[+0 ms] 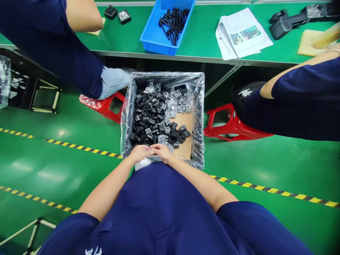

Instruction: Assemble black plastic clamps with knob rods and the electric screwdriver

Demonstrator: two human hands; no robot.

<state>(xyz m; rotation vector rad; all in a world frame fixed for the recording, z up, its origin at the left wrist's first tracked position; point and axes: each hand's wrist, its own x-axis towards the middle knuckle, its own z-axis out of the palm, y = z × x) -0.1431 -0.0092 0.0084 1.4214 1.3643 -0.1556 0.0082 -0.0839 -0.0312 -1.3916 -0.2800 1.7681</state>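
Observation:
My left hand (pixel 140 153) and my right hand (pixel 162 152) meet at the fingertips over the near edge of a plastic-lined bin (pixel 198 141). Their fingers are closed together, and whatever they may hold is too small to make out. Black plastic parts (pixel 148 117) lie heaped in the left and middle of the bin, just beyond my hands. Clear-wrapped parts (pixel 183 104) sit at its back right. Brown cardboard (pixel 186 152) shows on the right side of the bin's bottom.
A green workbench (pixel 204 35) runs across the back, bearing a blue tray (pixel 159 47) of black parts, papers (pixel 244 35) and a black device (pixel 289 23). People on red stools (pixel 111 106) sit at the left and right of the bin.

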